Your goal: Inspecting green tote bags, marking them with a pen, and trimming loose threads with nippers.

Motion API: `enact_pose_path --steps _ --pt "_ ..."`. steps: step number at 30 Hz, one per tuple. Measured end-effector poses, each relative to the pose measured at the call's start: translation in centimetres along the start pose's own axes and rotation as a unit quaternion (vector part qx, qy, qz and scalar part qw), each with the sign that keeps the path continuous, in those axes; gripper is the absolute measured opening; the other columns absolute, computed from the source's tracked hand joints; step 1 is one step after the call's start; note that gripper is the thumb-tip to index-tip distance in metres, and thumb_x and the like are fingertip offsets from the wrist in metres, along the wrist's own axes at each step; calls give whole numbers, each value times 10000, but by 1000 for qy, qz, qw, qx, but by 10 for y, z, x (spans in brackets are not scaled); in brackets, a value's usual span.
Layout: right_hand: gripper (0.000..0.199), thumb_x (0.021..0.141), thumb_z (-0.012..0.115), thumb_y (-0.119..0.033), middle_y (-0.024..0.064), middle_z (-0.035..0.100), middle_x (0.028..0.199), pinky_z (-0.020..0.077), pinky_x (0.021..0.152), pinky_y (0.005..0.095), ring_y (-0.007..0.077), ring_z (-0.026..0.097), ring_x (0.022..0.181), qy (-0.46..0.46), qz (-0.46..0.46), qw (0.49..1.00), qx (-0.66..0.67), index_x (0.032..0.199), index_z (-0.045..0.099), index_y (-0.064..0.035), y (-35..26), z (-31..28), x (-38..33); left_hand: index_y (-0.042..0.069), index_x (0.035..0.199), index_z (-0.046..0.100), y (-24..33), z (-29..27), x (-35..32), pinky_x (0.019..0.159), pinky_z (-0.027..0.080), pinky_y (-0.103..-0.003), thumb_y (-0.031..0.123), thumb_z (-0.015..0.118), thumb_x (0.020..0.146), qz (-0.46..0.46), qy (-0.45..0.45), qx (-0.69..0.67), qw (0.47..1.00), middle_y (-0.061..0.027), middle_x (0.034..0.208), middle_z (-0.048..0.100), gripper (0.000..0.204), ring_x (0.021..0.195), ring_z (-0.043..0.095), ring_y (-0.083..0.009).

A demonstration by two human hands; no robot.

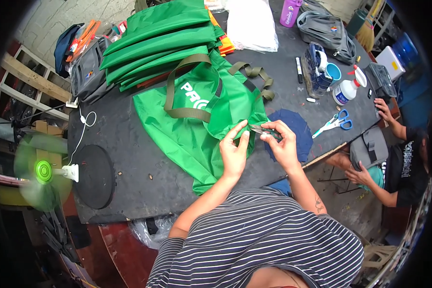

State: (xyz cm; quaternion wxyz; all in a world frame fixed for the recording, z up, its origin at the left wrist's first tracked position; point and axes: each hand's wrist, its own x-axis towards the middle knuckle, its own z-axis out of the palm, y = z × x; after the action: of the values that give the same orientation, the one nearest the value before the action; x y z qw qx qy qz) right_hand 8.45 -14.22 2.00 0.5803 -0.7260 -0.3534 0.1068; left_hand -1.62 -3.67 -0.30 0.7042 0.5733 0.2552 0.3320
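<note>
A green fabric tote bag (165, 132) with white print and olive webbing handles (189, 113) lies spread on the dark table in front of me. My left hand (234, 150) pinches the bag's edge between thumb and fingers. In my right hand (284, 146) is a small pair of thread snips (258, 129), gripped between thumb and fingers. Its pointed metal blades reach to the pinched fabric, right beside my left fingertips. Whether a thread lies between the blades is too small to tell. Round dark blue fabric (295, 127) lies under and beyond my right hand.
Folded green bags (163, 41) are stacked at the back left. On the right are blue-handled scissors (333, 124), a spray bottle (346, 90), a marker (299, 70) and grey bags (324, 31). A fan (44, 172) spins at the left edge. Another person (393, 163) sits at right holding a grey bag.
</note>
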Motion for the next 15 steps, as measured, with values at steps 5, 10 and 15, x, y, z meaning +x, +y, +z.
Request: enact_pose_path --steps 5,10,15 --pt "218 715 691 5 73 638 858 452 726 255 156 611 819 2 12 1000 -22 930 657 13 -11 -2 0 -17 1136 635 -8 1 2 865 458 -275 55 625 872 68 17 41 997 -113 1055 678 273 945 616 -136" --pt "197 719 681 22 73 638 863 456 735 259 152 607 805 2 22 998 -57 914 649 18 -11 -9 1 -12 1112 649 -7 2 1 894 453 -286 67 639 865 67 22 45 997 -121 1031 687 260 969 624 -154" --pt "214 726 679 27 74 635 884 460 755 259 145 596 834 5 12 1000 -27 936 638 37 -6 -13 3 -10 1087 660 -7 3 1 871 464 -283 61 675 833 90 26 64 994 -117 1012 692 264 945 635 -155"
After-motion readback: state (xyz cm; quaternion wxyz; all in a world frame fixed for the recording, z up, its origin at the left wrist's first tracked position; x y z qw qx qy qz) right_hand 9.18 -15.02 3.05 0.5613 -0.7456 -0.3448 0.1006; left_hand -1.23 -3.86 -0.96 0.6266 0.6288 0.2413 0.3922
